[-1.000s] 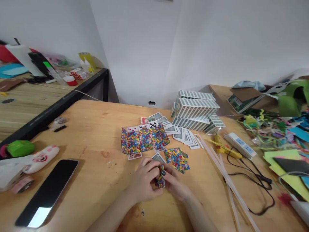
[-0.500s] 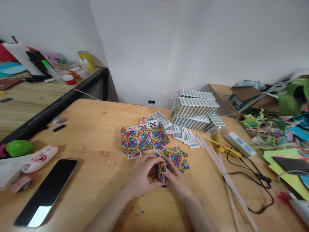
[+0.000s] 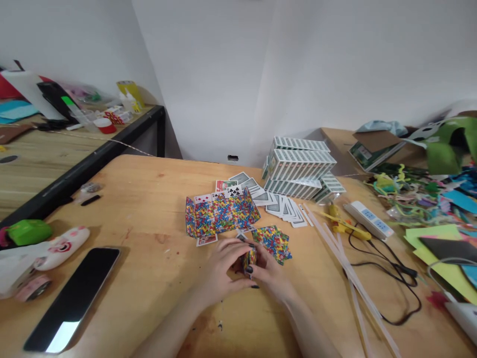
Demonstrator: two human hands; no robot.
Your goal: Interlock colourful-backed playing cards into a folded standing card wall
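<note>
Between my two hands, near the table's front, a playing card (image 3: 251, 256) with a multicoloured patterned back stands on edge; it looks bent, and whether there is more than one I cannot tell. Fingers of my left hand (image 3: 222, 266) curl around its left side. The right hand (image 3: 274, 276), with dark nail polish, grips its right edge with the thumb in front. Just beyond, a low wall of patterned cards (image 3: 223, 211) stands with several card faces above its rim. Loose patterned cards (image 3: 272, 242) lie right of my hands, and a face card (image 3: 206, 240) lies before the wall.
Grey-backed cards (image 3: 286, 208) fan out behind, near stacked striped card boxes (image 3: 303, 164). On the right are glue sticks (image 3: 350, 268), a yellow glue gun (image 3: 346, 226), its cable and a power strip (image 3: 368, 219). A phone (image 3: 74, 298) lies at left.
My right thumb has slid slightly down and left over the card, which shows more bent or turned. The view has shifted a little; the other things stay in place.
</note>
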